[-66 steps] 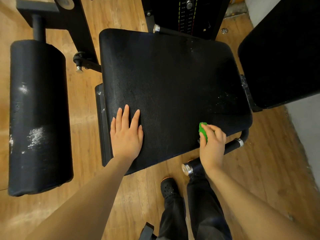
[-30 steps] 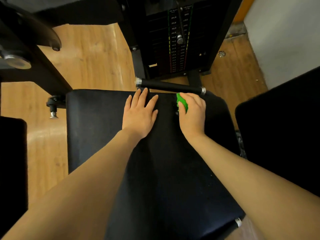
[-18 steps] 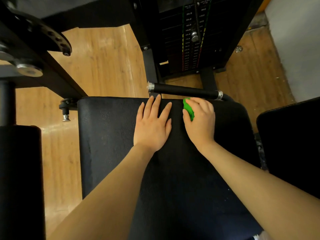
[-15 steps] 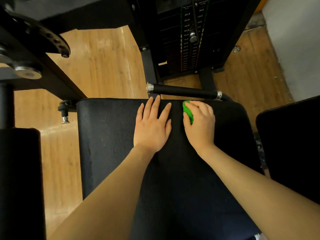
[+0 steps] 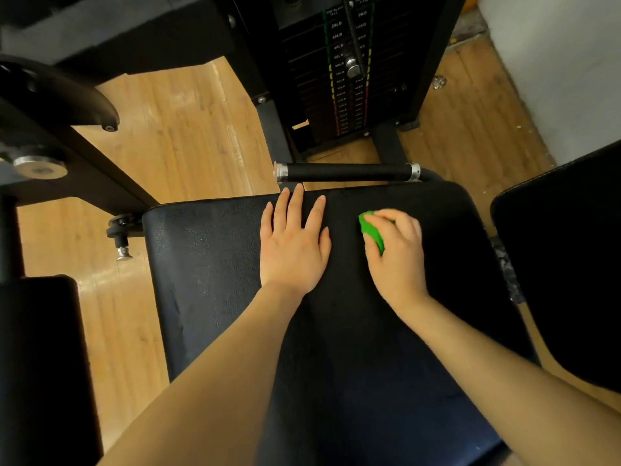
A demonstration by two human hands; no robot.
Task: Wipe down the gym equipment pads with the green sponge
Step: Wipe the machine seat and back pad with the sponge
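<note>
A black padded seat (image 5: 208,264) fills the middle of the head view. My left hand (image 5: 294,245) lies flat on it near the far edge, fingers spread, holding nothing. To its right, my right hand (image 5: 396,253) presses the green sponge (image 5: 371,228) onto the pad; the fingers cover most of the sponge and only its left part shows.
A black grip bar (image 5: 346,172) runs just beyond the seat's far edge. Behind it stands the weight stack (image 5: 346,72). A black back pad (image 5: 564,257) is at the right, a roller pad (image 5: 37,364) at the left, and the machine arm (image 5: 67,136) upper left, over wooden floor (image 5: 188,142).
My right hand has slid the sponge to the right and a little toward me, away from my left hand. The left hand stays flat near the far edge.
</note>
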